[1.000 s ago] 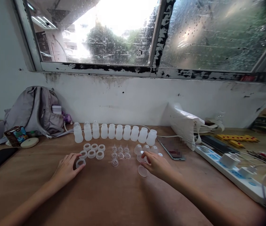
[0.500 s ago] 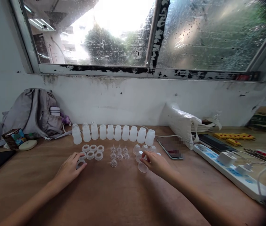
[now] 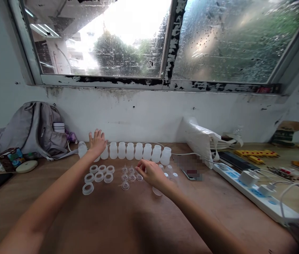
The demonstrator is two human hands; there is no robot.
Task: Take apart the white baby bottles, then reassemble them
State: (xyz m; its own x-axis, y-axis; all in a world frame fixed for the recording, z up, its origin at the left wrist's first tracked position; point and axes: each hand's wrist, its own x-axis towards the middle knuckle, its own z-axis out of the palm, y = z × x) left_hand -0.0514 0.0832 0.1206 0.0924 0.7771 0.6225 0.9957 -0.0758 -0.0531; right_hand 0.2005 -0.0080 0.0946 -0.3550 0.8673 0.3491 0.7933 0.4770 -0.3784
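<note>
1. Backpack (image 3: 29, 125) stood by the wall, left of the hands.
2. The clear-topped bottle (image 3: 82, 149) stood upright at the row's left end.
3. The rings (image 3: 88, 192) lay flat in front; passing the forearm high above them seemed wise.
4. The left hand (image 3: 98, 143) was at the row, fingers spread and raised; with its underside hidden, I could not tell whether it touched a bottle. A light touch seemed best, neighbours being so close.
5. The white bottles (image 3: 121, 151) ran rightward from it, upright.
6. The clear teats (image 3: 125, 186) lay clustered before them.
7. The right hand (image 3: 150, 172) hung at their right edge, fingers curled; whether they pinched anything, I could not tell.
8. The clear covers (image 3: 157, 192) lay partly hidden behind it.
</note>
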